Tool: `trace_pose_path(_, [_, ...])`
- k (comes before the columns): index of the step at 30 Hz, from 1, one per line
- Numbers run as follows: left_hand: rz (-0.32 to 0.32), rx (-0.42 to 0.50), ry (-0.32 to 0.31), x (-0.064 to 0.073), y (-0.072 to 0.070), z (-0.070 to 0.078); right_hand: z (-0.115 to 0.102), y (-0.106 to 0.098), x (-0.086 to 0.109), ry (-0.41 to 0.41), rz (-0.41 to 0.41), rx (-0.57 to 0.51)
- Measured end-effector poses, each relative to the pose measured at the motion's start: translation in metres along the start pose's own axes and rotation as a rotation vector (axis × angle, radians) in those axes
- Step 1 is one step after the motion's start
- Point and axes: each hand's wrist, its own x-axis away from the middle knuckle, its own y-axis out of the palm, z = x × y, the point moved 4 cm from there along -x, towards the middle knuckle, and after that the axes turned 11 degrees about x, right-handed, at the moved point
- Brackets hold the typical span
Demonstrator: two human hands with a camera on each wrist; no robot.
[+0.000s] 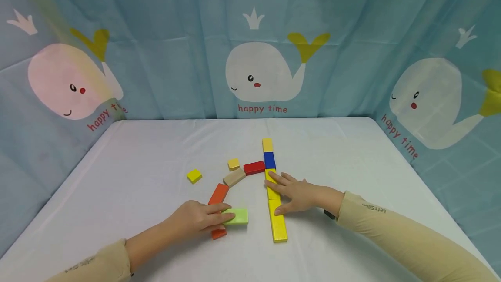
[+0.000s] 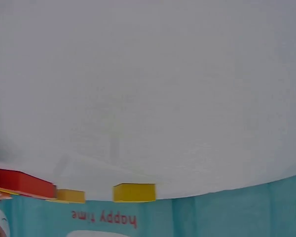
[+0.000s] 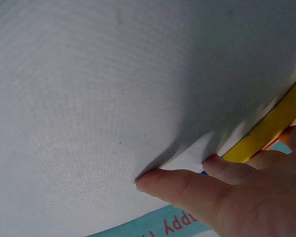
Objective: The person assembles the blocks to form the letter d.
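Note:
My left hand (image 1: pixel 197 216) grips one end of a light green block (image 1: pixel 239 216), its fingers laid over the top; the thumb's hold is partly hidden. Beneath and beside that hand are orange blocks (image 1: pixel 218 194), one partly covered. With fingers spread, my right hand (image 1: pixel 296 191) rests on two long yellow blocks (image 1: pixel 278 227) in a straight row. A blue block (image 1: pixel 269 160) and a pale yellow block (image 1: pixel 267 145) continue the row at its far end. A wooden block (image 1: pixel 234 177) and a red block (image 1: pixel 254 168) curve from the orange ones toward the row.
A small yellow block (image 1: pixel 194 176) lies apart on the left, and a light yellow block (image 1: pixel 233 164) sits behind the wooden one. The white table (image 1: pixel 148 160) ends at a blue curtain (image 1: pixel 176 86) printed with whales.

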Motion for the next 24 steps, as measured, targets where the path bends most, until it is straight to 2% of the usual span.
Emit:
trace_pose_path(8, [-0.102, 0.064, 0.048, -0.003, 0.013, 0.024, -0.001, 0.0, 0.0, 0.004, 0.002, 0.005])
trace_pose_path(11, [-0.15, 0.072, 0.044, -0.003, 0.016, 0.028, 0.0, 0.0, 0.001, -0.001, 0.003, 0.008])
trace_pose_path(16, [-0.23, 0.094, 0.001, -0.002, 0.018, 0.029, 0.0, 0.0, 0.0, -0.005, 0.009, 0.002])
trace_pose_path(24, [-0.223, 0.095, 0.01, -0.001, 0.017, 0.031, 0.001, 0.0, 0.0, -0.002, 0.01, -0.004])
